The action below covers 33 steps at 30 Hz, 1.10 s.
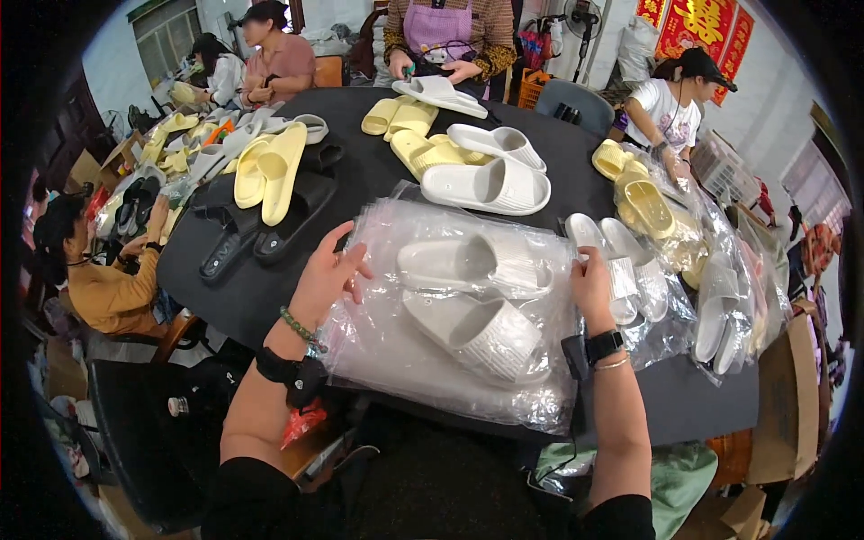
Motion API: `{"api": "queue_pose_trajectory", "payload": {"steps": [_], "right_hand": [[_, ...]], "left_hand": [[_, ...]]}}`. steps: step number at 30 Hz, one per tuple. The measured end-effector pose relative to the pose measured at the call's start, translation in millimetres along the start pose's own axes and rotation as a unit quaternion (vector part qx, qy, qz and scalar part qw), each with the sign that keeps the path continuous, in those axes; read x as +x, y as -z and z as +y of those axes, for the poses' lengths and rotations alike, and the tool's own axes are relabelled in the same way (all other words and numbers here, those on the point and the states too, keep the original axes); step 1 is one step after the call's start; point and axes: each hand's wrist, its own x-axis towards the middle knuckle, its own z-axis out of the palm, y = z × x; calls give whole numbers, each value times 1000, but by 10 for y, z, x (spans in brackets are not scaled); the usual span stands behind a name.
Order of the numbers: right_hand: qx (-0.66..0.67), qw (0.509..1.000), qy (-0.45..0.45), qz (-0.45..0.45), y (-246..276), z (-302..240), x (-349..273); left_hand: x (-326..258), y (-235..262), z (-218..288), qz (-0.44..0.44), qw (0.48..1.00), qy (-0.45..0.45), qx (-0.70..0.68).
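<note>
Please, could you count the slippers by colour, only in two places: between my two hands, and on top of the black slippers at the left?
White slippers, between the left hand and right hand: 2
Yellow slippers, on top of the black slippers: 2
Total: 4

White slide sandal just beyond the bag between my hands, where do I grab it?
Best grip on the white slide sandal is probably its ribbed strap, coming from the right: the strap arches over that end, while the heel points left.
</note>
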Motion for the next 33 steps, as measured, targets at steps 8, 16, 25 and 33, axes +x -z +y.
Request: {"api": "queue_pose_trajectory", "payload": {"steps": [8,16,25,33], "right_hand": [[-60,950,269,-148,675,-759,-765],[-67,924,157,-342,290,-255,-1250],[-17,925,195,-325,204,-36,-1208],[-29,927,161,-338,220,-10,-1286]], "left_hand": [[-297,170,-56,-9,993,89,-82],[-215,406,-92,-202,972,3,-124],[653,205,-352,-221,954,-63,191],[1144,-475,-434,-57,917,-285,274]]}}
